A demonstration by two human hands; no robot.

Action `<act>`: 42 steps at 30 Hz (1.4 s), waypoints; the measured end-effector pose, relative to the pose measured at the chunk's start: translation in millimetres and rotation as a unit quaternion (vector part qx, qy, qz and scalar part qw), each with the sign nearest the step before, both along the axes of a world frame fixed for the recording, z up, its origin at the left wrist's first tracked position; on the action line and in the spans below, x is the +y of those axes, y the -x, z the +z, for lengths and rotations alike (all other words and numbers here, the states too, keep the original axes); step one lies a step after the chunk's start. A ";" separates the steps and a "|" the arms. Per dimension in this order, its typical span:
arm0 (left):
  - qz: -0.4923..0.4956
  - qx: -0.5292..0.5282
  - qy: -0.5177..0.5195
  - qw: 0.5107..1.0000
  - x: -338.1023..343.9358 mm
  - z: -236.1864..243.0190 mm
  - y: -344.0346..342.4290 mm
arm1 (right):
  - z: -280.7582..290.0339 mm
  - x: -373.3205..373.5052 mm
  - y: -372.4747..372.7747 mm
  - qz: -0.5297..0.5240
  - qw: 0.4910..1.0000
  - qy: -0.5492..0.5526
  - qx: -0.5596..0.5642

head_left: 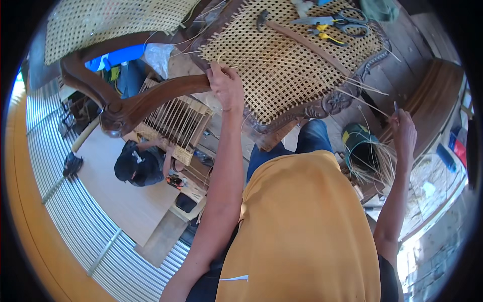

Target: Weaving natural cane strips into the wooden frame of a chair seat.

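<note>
A carved dark wooden chair has a woven cane seat (282,65) and a curved wooden arm (171,85). My left hand (225,85) is closed at the seat's left edge, beside the end of that arm; a thin loop of cane shows by its fingertips, but what they grip is hidden. Off to the right, my right hand (404,130) is closed on a pale cane strand (370,104) that runs from the seat's edge. A small dark tip sticks up from that fist. A hammer (302,40) lies across the weave.
Scissors (347,22) and yellow-handled pliers (327,35) lie at the seat's far right. Loose cane strands spill from a dark bucket (362,146) below my right hand. A caned backrest (115,27) stands far left. Below it, another person (138,163) works at a slatted wooden frame (176,121).
</note>
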State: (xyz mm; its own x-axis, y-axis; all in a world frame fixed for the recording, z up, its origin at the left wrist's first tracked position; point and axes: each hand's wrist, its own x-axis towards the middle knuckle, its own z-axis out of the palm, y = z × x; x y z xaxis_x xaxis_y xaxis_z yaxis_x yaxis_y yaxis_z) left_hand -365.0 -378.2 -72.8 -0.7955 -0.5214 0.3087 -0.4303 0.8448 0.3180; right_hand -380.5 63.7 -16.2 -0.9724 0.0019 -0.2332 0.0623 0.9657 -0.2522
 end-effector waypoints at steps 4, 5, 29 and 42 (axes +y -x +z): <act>0.034 0.036 -0.269 0.962 -9.3 3.5 -3.6 | 27.1 -119.9 20.0 0.048 0.984 0.171 -0.017; -0.017 -0.012 -0.201 0.979 -7.0 3.8 0.8 | 5.0 -147.4 25.2 0.098 0.976 0.178 -0.078; -0.113 -0.058 -0.056 0.990 -21.2 -5.0 10.5 | -19.0 -47.8 48.8 0.221 0.970 0.076 -0.065; -0.163 -0.023 -0.091 0.982 8.3 3.2 13.6 | -12.4 -6.8 28.2 0.177 0.979 0.102 -0.012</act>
